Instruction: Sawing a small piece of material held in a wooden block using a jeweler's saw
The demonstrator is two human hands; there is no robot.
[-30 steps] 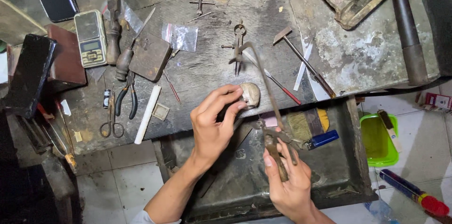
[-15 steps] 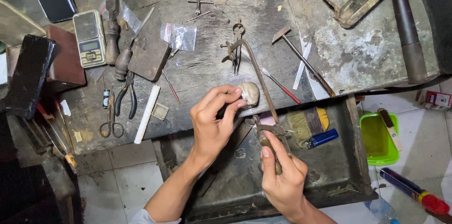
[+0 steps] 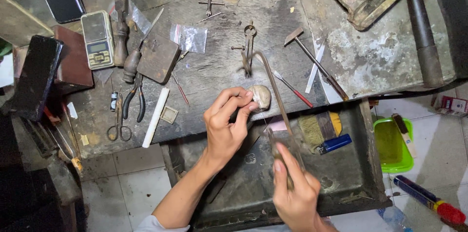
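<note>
Pale piece (image 3: 261, 96): pinched by the left hand (image 3: 225, 127) at the workbench (image 3: 219, 73) edge, above the open drawer (image 3: 363, 173).
Saw (image 3: 273, 95): right hand (image 3: 295, 193) fingers closed round its handle.
Doing it well: probably light, straight strokes, piece held firm, fingertips off the blade.

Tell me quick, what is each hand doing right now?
Left hand: fingers pinched on a small pale piece at the bench edge.
Right hand: closed around the handle of a thin-framed saw, blurred.
</note>
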